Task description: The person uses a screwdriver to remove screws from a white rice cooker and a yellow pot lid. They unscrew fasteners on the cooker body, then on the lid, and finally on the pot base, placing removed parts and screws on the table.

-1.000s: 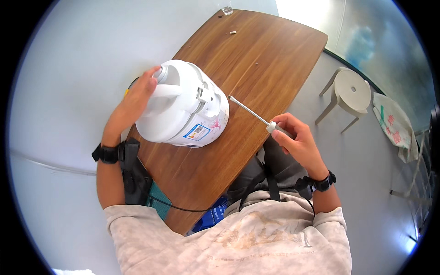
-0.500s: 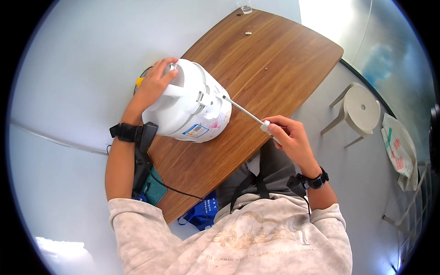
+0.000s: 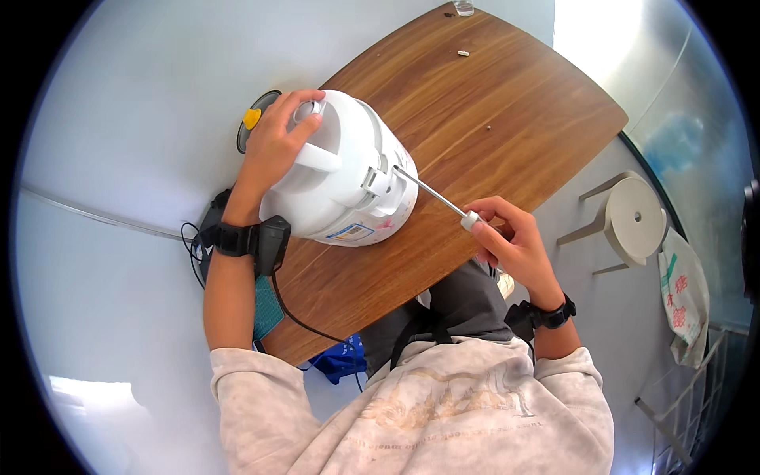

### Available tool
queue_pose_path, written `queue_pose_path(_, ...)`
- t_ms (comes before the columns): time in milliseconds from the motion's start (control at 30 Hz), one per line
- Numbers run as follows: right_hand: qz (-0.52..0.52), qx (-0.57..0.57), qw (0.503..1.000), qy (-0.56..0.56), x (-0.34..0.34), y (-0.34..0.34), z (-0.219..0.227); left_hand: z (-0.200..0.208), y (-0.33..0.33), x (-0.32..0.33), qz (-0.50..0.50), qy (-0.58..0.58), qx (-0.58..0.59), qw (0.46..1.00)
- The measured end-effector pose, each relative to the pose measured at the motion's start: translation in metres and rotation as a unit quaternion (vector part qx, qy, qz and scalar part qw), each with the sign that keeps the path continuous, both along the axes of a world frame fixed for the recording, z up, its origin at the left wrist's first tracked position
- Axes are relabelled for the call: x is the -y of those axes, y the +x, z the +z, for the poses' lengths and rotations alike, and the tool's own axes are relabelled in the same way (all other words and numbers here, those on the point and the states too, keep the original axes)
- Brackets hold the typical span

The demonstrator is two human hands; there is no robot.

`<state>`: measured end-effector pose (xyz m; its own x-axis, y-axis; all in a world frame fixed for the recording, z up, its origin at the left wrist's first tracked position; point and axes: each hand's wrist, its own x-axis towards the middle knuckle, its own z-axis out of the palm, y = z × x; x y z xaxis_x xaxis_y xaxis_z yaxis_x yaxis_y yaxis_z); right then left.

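Observation:
A rounded white plastic appliance [image 3: 352,119] with a carrying handle, a side latch [image 3: 380,182] and a printed floral pattern is on the wooden table [image 3: 514,87]. My left hand [image 3: 281,138] curls over its handle at the top, thumb and fingers gripping it. In my right hand [image 3: 511,241] is a screwdriver [image 3: 431,192] with a pale handle and a long metal shaft. The shaft points left, its tip at the appliance's side beside the latch. Whether the tip sits in a screw is too small to tell.
A dark round lid with a yellow knob [image 3: 252,119] is behind the appliance. A clear cup [image 3: 464,8] and a small white piece [image 3: 463,53] are at the table's far end. On the right stand a beige stool [image 3: 633,222] and a white bag [image 3: 682,293].
The whole view has shifted, with the table and stool lower and farther right. The appliance looks slightly turned, its label less visible. Both hands keep their holds, with the screwdriver tip still beside the latch.

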<state>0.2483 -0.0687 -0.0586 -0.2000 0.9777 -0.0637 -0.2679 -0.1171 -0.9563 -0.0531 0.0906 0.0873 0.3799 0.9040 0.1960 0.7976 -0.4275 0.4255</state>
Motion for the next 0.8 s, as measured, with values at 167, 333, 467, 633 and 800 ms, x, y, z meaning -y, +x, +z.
queue_pose_path(167, -0.023, 0.041, 0.999, 0.007, 0.003, 0.005, 0.001, -0.008, -0.006, 0.0, 0.035, 0.01, 0.083, 0.996)
queue_pose_path(333, -0.081, 0.142, 0.982, 0.095, 0.013, 0.008, -0.008, -0.013, -0.012, 0.016, 0.025, 0.069, 0.102, 0.992)
queue_pose_path(467, -0.099, 0.221, 0.964, 0.112, 0.02, 0.007, 0.001, -0.012, 0.004, 0.022, 0.006, 0.131, 0.047, 0.99)
queue_pose_path(633, -0.114, 0.149, 0.979, 0.085, 0.022, -0.001, -0.003, -0.01, 0.01, 0.033, 0.05, 0.151, 0.047, 0.986)
queue_pose_path(800, -0.069, 0.227, 0.964, 0.121, 0.021, -0.002, 0.007, -0.011, 0.01, 0.035, 0.056, 0.151, 0.049, 0.986)
